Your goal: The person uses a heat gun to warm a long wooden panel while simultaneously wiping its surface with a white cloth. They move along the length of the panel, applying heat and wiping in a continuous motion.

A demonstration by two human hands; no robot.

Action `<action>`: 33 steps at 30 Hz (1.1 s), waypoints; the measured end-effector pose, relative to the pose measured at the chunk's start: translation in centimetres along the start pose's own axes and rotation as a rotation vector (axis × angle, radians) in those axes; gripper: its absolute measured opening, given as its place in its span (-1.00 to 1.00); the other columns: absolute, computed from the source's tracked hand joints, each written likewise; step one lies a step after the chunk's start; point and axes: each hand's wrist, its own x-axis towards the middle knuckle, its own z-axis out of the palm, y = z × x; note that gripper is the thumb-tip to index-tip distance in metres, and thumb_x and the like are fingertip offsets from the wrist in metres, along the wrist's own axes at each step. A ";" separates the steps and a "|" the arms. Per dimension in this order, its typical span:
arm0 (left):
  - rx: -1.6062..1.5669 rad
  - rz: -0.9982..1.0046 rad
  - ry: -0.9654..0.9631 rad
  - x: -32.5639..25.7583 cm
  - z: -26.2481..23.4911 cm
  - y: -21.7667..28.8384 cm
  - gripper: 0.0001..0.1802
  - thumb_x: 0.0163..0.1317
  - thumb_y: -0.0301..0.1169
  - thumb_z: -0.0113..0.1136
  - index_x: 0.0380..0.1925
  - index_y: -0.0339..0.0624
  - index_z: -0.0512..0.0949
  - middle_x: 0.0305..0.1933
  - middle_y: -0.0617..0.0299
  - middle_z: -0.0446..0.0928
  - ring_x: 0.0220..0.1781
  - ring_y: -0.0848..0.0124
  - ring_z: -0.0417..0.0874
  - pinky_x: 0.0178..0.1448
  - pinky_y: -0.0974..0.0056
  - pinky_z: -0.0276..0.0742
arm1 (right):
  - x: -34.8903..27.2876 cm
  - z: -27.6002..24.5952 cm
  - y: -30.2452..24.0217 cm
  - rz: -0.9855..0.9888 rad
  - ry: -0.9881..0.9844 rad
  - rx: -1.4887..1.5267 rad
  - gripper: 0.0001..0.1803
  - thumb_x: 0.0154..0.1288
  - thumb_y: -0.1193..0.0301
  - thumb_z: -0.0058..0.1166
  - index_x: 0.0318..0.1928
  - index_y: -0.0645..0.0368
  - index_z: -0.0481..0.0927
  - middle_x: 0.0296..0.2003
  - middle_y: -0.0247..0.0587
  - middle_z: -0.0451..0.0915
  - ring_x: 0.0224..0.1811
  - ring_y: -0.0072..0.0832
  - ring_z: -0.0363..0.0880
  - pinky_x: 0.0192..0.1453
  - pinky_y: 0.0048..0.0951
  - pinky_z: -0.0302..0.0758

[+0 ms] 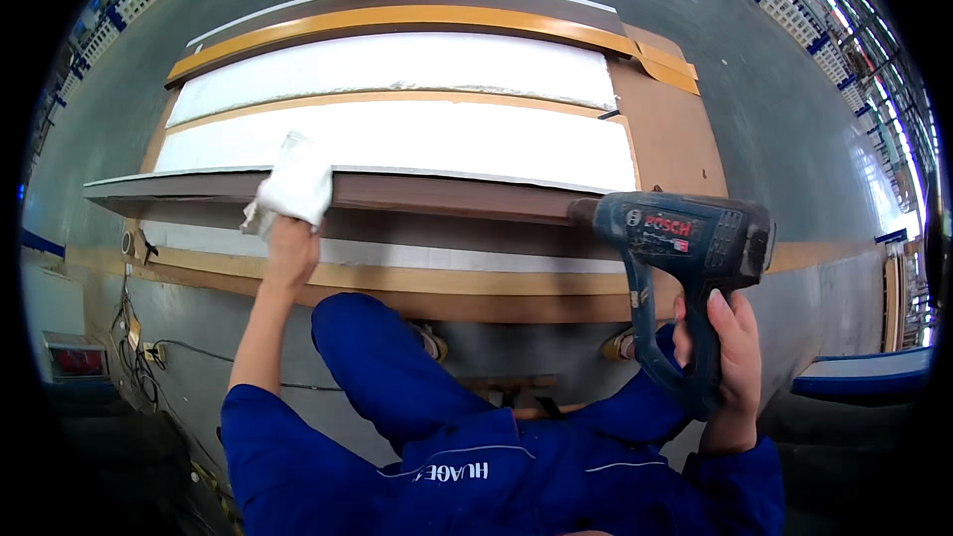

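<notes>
My left hand (291,243) presses a crumpled white cloth (293,184) against the front edge of a long dark-brown panel (447,194). That panel lies flat on a stack, its top covered by a white sheet (417,144). My right hand (730,357) grips the handle of a dark blue heat gun (685,238). Its nozzle points left and sits close to the panel's brown edge, right of centre. My blue-clad knee (377,357) rises below the panel.
Further tan and white panels (397,65) lie stacked behind on brown board (675,129). Grey floor (784,89) surrounds the stack. Cables and a power strip (149,349) lie at lower left. A blue-edged object (864,372) sits at right.
</notes>
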 end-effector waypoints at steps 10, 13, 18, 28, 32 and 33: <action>-0.015 -0.054 -0.036 0.1 -1.1 -0.3 -0.68 0.09 -0.43 0.06 -0.13 -0.29 0.47 -0.07 -0.13 0.43 0.00 -0.14 0.35 0.09 -0.01 0.25 | 2.1 4.4 -1.2 0.082 -0.098 -0.034 -0.72 0.34 0.33 -0.15 -0.11 0.32 0.31 -0.37 -0.16 0.46 -0.54 -0.53 0.46 -0.47 -0.56 0.45; -0.043 -0.001 -0.018 0.9 -0.3 1.6 -0.65 0.09 -0.45 0.04 -0.07 -0.30 0.44 -0.04 -0.19 0.41 0.03 -0.16 0.34 0.11 -0.04 0.21 | 2.1 4.0 -0.9 0.041 -0.087 -0.030 -0.71 0.34 0.34 -0.16 -0.09 0.32 0.30 -0.37 -0.14 0.45 -0.55 -0.52 0.46 -0.49 -0.54 0.46; -0.059 0.123 -0.023 1.8 1.6 4.7 -0.60 0.02 -0.40 0.09 -0.07 -0.24 0.46 0.00 -0.13 0.41 0.06 -0.13 0.34 0.14 -0.05 0.21 | 1.4 3.0 -0.5 0.017 -0.003 -0.008 -0.66 0.33 0.32 -0.13 -0.03 0.32 0.25 -0.37 -0.11 0.45 -0.56 -0.51 0.46 -0.54 -0.57 0.45; -0.112 0.184 0.024 4.0 7.2 13.8 -0.63 -0.03 -0.38 0.10 -0.15 -0.26 0.49 -0.04 -0.11 0.43 0.02 -0.08 0.38 0.10 -0.04 0.24 | -0.5 -2.1 1.3 -0.051 0.122 0.042 -0.64 0.32 0.26 -0.10 -0.06 0.31 0.29 -0.36 -0.12 0.45 -0.56 -0.55 0.47 -0.54 -0.59 0.45; -0.117 0.221 0.042 4.7 9.0 16.6 -0.63 -0.04 -0.40 0.08 -0.16 -0.25 0.49 -0.03 -0.10 0.42 0.05 -0.07 0.36 0.12 -0.04 0.23 | -1.0 -4.5 2.4 -0.092 0.144 0.063 -0.64 0.32 0.24 -0.11 -0.08 0.31 0.31 -0.36 -0.14 0.46 -0.55 -0.55 0.47 -0.54 -0.60 0.45; -0.112 0.224 0.044 4.7 9.4 17.0 -0.61 -0.06 -0.40 0.08 -0.16 -0.25 0.49 -0.02 -0.10 0.41 0.07 -0.06 0.36 0.13 -0.05 0.23 | -1.1 -5.2 2.7 -0.096 0.151 0.064 -0.64 0.33 0.24 -0.11 -0.09 0.31 0.31 -0.36 -0.15 0.46 -0.56 -0.55 0.48 -0.54 -0.60 0.45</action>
